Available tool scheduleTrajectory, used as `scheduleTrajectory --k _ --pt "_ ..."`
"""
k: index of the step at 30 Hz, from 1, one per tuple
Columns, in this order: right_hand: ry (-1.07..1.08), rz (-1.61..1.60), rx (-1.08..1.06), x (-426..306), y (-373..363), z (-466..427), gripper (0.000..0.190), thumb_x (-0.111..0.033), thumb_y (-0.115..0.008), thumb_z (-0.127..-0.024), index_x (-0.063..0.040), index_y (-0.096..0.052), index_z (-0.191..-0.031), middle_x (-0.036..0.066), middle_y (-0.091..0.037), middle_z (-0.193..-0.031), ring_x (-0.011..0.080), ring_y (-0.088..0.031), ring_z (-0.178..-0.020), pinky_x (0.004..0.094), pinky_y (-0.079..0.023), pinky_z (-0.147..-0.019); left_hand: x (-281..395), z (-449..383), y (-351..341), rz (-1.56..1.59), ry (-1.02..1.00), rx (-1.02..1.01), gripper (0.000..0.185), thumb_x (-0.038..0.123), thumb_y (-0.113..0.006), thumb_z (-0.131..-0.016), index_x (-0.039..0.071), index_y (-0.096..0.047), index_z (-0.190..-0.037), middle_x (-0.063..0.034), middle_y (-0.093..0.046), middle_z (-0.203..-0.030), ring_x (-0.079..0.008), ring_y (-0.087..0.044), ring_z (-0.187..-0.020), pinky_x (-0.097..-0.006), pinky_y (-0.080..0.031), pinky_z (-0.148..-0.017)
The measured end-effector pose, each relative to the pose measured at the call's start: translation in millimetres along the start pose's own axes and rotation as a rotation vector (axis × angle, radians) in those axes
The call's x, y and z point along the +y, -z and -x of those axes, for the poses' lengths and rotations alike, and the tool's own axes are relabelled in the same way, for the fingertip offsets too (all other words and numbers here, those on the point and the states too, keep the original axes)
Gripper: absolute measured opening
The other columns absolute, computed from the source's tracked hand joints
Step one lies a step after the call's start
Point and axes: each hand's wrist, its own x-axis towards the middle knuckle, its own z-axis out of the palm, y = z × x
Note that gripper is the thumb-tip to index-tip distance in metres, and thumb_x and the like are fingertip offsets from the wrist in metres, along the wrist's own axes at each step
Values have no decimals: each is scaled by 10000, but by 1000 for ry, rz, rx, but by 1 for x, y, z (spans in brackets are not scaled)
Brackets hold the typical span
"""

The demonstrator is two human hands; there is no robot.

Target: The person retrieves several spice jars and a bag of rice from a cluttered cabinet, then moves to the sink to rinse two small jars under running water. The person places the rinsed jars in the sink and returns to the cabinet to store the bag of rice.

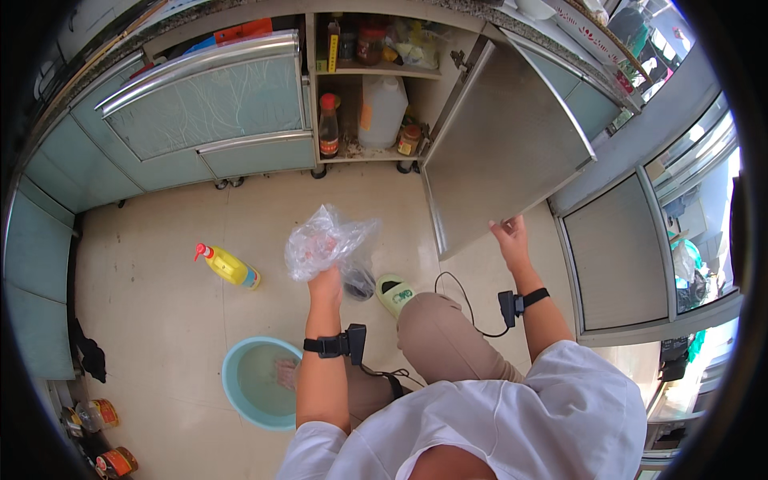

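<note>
My left hand [326, 284] is closed around a crumpled clear plastic bag [321, 246], its fingers partly covered by the film. By the lower edge of an open cabinet door [504, 138], my right hand [513, 240] has its fingers half curled; whether they grip the edge cannot be seen. Behind the door's hinge side, the open cabinet holds a red-capped sauce bottle [329, 127], a translucent plastic jug [381, 114] and a small jar [409, 140] on its bottom. Its upper shelf [384, 72] carries a red-lidded jar [371, 45] and a bag of goods [416, 45].
On the tiled floor stands a yellow pump bottle [231, 267] with a red head. A light-blue basin [231, 393] of cloudy water, with a cloth [286, 373] in it, is by my left forearm. A drawer [204, 96] juts out at upper left. Cables [462, 282] hang from my wrist straps.
</note>
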Motion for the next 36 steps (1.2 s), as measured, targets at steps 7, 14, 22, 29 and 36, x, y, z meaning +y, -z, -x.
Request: scheduleTrajectory --k 7,14,22,29,36 --pt "346 217 -122 -52 -59 2 239 -79 -783 -800 -20 -579 -910 45 -642 -814 125 -619 -729 267 -522 -707 23 10 17 -56 -63 32 450 195 -675 -948 49 -489 -1331 -84 -569 -1230 -188 -552 -1128 -335 -472 -956" --pt "443 311 -252 -83 -161 -32 320 -207 -831 -741 -16 -575 -722 80 -624 -673 186 -594 -607 307 -495 -597 36 16 27 -96 -172 115 357 28 -616 -928 85 -507 -1263 -47 -577 -1175 -171 -568 -1063 -311 -492 -874" --pt "384 413 -178 -101 -288 -80 368 -295 -792 -761 -33 -554 -660 106 -577 -586 258 -543 -548 367 -452 -539 38 19 50 -173 -210 209 442 223 -664 -960 35 -484 -1317 -94 -562 -1213 -188 -555 -1113 -336 -483 -948" --pt "489 411 -140 -83 -355 -134 345 -289 -772 -801 1 -602 -725 106 -592 -608 215 -569 -566 356 -466 -557 26 20 64 -147 -226 283 362 217 -665 -958 29 -541 -1242 -73 -566 -1175 -168 -545 -1075 -322 -473 -919" --pt "562 75 -537 -47 -374 -185 266 -79 -587 -926 24 -544 -1168 98 -657 -1033 179 -619 -938 301 -480 -880 23 -6 53 -187 -246 292 328 206 -668 -954 34 -556 -1210 -63 -576 -1139 -156 -549 -1050 -318 -475 -907"
